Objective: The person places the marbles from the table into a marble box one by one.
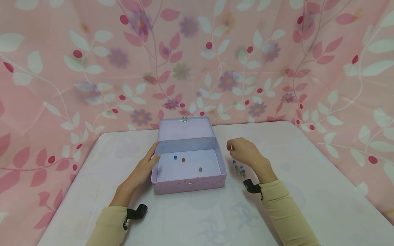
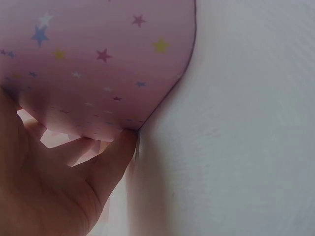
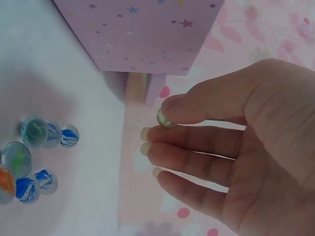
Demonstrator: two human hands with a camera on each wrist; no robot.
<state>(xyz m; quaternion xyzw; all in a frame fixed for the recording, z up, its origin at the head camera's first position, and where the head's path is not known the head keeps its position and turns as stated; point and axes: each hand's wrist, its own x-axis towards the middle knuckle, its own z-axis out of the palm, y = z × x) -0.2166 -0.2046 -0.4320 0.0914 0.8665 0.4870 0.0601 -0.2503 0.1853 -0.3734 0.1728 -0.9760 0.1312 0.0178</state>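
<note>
An open lilac tin box [image 1: 189, 189] with a star pattern stands on the table, its lid [image 1: 186, 129] tipped back. Inside lie a blue marble [image 1: 175, 157], a brown one [image 1: 183, 160] and a green one [image 1: 200, 169]. My left hand [image 1: 138, 172] rests on the box's left side, fingers nearly straight along the wall. To the right of the box, above the table, my right hand [image 1: 247, 153] pinches a greenish clear marble [image 3: 165, 119] between thumb and finger. Several loose marbles [image 3: 17, 160] lie below it on the table.
A pale cloth covers the table [image 1: 197, 218]. Behind it and at both sides hangs a pink curtain [image 1: 197, 68] with leaves and flowers. The box's side wall [image 3: 142, 37] is close to my right hand in the right wrist view.
</note>
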